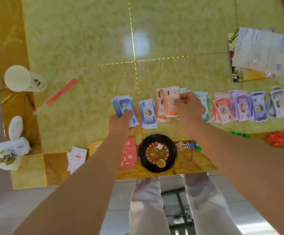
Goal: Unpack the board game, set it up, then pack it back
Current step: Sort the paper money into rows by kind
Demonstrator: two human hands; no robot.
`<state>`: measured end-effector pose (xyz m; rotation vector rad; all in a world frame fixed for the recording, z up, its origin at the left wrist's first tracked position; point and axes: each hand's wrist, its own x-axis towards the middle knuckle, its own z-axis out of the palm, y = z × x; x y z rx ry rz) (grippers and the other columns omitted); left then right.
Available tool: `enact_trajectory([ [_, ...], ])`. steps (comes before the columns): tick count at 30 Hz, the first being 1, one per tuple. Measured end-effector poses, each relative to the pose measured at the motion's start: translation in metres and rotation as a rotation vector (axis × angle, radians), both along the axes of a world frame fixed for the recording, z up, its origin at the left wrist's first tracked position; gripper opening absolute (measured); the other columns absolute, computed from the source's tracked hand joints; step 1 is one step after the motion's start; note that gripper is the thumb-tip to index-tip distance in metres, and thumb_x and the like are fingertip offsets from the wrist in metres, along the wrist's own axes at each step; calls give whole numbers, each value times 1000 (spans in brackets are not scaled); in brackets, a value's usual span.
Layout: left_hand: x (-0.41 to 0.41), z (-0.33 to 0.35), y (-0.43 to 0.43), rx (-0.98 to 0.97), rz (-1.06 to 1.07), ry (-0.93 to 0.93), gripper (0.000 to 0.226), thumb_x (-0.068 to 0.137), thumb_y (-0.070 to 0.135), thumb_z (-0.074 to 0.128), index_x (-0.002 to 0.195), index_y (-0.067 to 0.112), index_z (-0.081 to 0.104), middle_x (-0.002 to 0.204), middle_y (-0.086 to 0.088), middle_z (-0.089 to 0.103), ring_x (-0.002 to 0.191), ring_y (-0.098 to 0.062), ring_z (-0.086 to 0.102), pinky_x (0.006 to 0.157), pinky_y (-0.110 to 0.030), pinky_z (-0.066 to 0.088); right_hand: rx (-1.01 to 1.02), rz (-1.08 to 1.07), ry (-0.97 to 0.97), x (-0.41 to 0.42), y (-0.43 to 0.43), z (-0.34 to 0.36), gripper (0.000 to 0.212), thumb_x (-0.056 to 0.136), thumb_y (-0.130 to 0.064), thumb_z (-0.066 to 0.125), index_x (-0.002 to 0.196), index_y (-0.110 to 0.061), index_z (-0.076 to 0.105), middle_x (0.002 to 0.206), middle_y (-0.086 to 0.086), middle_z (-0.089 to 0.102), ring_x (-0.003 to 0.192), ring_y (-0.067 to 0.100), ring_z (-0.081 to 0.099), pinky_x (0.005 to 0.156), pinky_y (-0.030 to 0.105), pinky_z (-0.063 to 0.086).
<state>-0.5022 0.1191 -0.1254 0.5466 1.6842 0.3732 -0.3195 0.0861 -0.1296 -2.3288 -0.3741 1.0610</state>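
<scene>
Cup: a white cup (25,79) stands at the left edge of the tabletop (90,39), its mouth toward us; we see only its white inner wall.
Roulette wheel: one black roulette wheel (141,156) lies at the near edge, between our two forearms. In its bowl are one white die (160,146) and one gold disc (161,163).
Clear bag: far right, a printed sheet (260,50) seems to lie inside a clear plastic bag, on a colourful flat thing (236,75); whether that is a board or a box we cannot tell.
Left hand: our left hand (122,119) grasps a fan of blue notes (121,104), thumb on top, just left of the blue pile (148,112).
Right hand: our right hand (188,106) has curled fingers and pinches some orange notes (171,100) by their right edge, over the orange pile (160,106); whether they are lifted or touching it we cannot tell.
Note piles: seven in one row on the tabletop: blue, orange, teal pile (204,107) half hidden behind the right hand, red pile (221,109), purple pile (239,106), lilac pile (258,108), grey pile (279,104). The four rightmost overlap.
Cards: one red card (129,155) lies just left of the wheel; a small stack of white cards (77,157) lies further left, their number unclear.
Small pieces: a heap of red pieces (276,139) and some green pieces (239,134) lie near the right forearm, too blurred to count. One figure token (182,146) lies right of the wheel.
Others: one red stick (61,92) and one white plush toy (10,150) on the left.
</scene>
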Motion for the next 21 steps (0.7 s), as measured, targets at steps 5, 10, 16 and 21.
enact_trajectory([
  [5,0,-3,-2,-39,-30,-100,22,95,15,55,111,7,68,102,-10,72,84,-19,69,73,-30,58,24,-7,-7,-12,7,-7,7,85,-14,60,83,-19,55,74,-4,58,81,26,67,77,45,56],
  [10,11,-5,0,-43,-60,-216,20,96,12,54,109,8,68,96,-4,73,77,-12,71,68,-25,59,-62,82,-84,-25,11,-19,8,84,-12,64,91,-13,59,72,-6,55,74,16,56,73,32,49],
  [16,8,-11,4,-25,-78,-231,10,95,11,59,92,17,67,81,5,73,69,-7,70,62,-20,56,-148,135,-227,-24,10,-26,20,84,-11,64,92,-15,47,90,1,58,79,20,54,65,31,37],
  [21,9,-12,6,-57,-110,-215,6,90,18,67,95,17,69,93,0,74,86,-15,71,79,-28,57,-194,280,-340,-21,11,-24,16,86,-18,63,97,-16,52,98,1,56,87,21,53,67,33,38],
])
